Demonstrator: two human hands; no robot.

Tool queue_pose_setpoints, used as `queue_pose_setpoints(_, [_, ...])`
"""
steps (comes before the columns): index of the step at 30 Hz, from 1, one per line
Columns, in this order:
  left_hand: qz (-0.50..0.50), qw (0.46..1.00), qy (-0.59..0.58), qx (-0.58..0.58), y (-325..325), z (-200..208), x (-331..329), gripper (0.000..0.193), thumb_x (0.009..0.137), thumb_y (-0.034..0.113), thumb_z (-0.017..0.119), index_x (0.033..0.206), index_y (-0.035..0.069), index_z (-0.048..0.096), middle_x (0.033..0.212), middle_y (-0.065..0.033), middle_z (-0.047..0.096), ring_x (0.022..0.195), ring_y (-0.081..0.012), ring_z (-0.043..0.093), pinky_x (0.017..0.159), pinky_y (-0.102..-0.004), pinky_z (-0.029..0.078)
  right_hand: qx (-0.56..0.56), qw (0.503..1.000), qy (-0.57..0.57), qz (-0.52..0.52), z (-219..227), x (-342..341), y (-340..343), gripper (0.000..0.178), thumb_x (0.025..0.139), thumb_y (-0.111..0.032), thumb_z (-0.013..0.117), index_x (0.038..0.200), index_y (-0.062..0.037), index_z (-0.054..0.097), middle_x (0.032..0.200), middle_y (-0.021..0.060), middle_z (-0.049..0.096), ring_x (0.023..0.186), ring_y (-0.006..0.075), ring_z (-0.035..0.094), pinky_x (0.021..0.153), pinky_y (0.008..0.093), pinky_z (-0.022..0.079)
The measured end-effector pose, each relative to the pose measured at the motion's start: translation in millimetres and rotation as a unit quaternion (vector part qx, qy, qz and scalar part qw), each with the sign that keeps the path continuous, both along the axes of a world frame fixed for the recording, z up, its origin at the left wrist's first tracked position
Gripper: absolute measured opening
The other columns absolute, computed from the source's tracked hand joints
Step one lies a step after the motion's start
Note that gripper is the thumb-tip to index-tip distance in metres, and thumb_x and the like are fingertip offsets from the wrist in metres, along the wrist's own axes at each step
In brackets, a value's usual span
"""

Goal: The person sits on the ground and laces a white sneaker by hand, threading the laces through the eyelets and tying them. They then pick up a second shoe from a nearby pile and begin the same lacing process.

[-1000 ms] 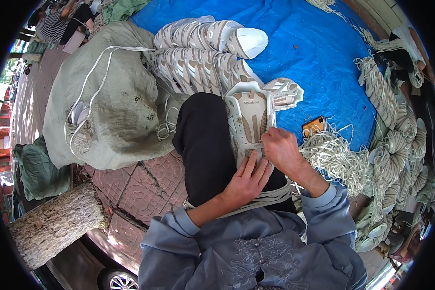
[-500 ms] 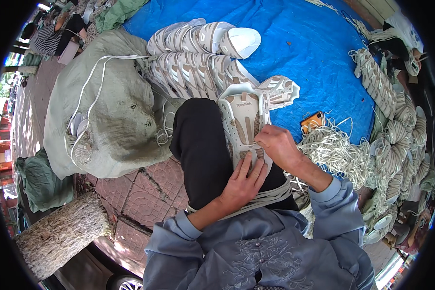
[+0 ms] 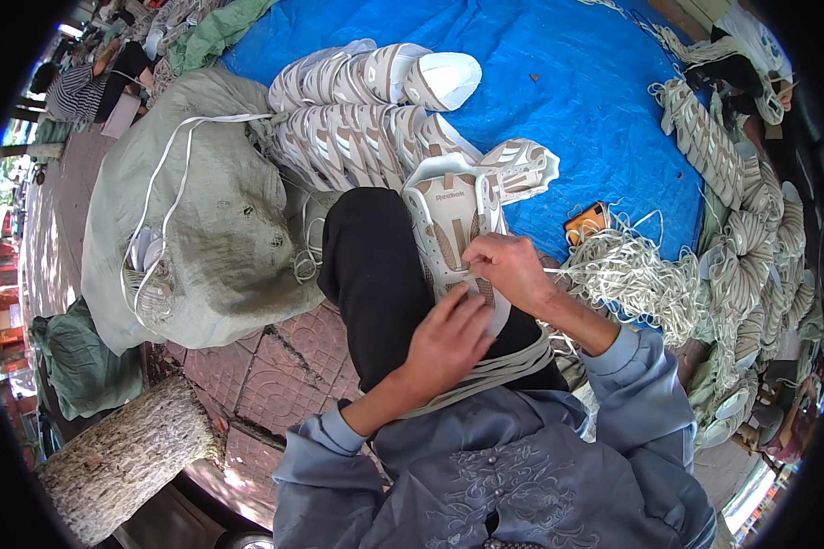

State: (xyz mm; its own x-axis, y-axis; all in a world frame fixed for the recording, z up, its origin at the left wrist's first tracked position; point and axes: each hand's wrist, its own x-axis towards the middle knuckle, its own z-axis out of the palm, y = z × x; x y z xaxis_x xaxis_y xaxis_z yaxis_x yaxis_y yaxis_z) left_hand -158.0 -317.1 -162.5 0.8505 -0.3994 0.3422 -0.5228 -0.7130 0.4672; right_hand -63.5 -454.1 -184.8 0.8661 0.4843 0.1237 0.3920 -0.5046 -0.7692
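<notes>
The shoe (image 3: 450, 224), which is white and beige, is being supported on the lap, over black trousers (image 3: 380, 265), with its opening facing away from the body. On the toe of the shoe, the left hand (image 3: 446, 339) is being rested, its fingers loosely stretched and a little bent. At the lower lace holes of the shoe, the thumb and fingers of the right hand (image 3: 511, 274) are being pinched together; what is being gripped between them cannot be told. To the right of the shoe, a tangled pile of laces (image 3: 636, 284) and a small orange thing (image 3: 586, 222) are being seen. Just beside the opening of the shoe, another shoe (image 3: 522, 169) is lying. Beyond the shoe, two rows of shoes (image 3: 339, 146) are being supported by a blue sheet (image 3: 595, 101). To the left of the shoe, a large sack (image 3: 192, 220) is being seen. Nearer the body than the shoe, a bundle of laces (image 3: 513, 368) is lying across the lap.
</notes>
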Motion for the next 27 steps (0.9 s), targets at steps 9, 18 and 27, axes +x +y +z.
queue_pose_setpoints(9, [0.029,0.951,-0.126,0.279,6,-7,52,0.011,0.058,0.008,0.056,0.067,0.002,0.053,0.065,-0.0071,0.045,0.062,-0.0183,0.045,0.049,-0.0266,0.042,-0.031,0.997,0.064,-0.016,10,7,3,0.011,0.066,-0.001,0.060,0.075,-0.0067,0.058,0.063,0.0088,0.061,0.059,0.0224,0.062,0.052,0.0314,0.047])
queue_pose_setpoints(18, [-0.042,0.919,-0.124,0.371,8,0,60,0.013,0.059,0.012,0.058,0.068,0.004,0.051,0.059,-0.0038,0.045,0.053,-0.0160,0.047,0.042,-0.0256,0.039,-0.008,1.000,-0.029,0.002,1,4,-3,0.015,0.065,0.000,0.061,0.077,-0.0083,0.059,0.062,0.0072,0.061,0.059,0.0213,0.062,0.052,0.0302,0.047])
queue_pose_setpoints(27, [0.106,0.992,0.069,0.014,8,-15,50,0.012,0.068,0.001,0.058,0.072,0.002,0.046,0.063,-0.0131,0.051,0.056,-0.0271,0.057,0.049,-0.0343,0.047,0.042,0.996,0.070,-0.027,-2,4,0,0.018,0.063,0.004,0.059,0.078,-0.0068,0.059,0.058,0.0053,0.059,0.053,0.0164,0.059,0.050,0.0290,0.045])
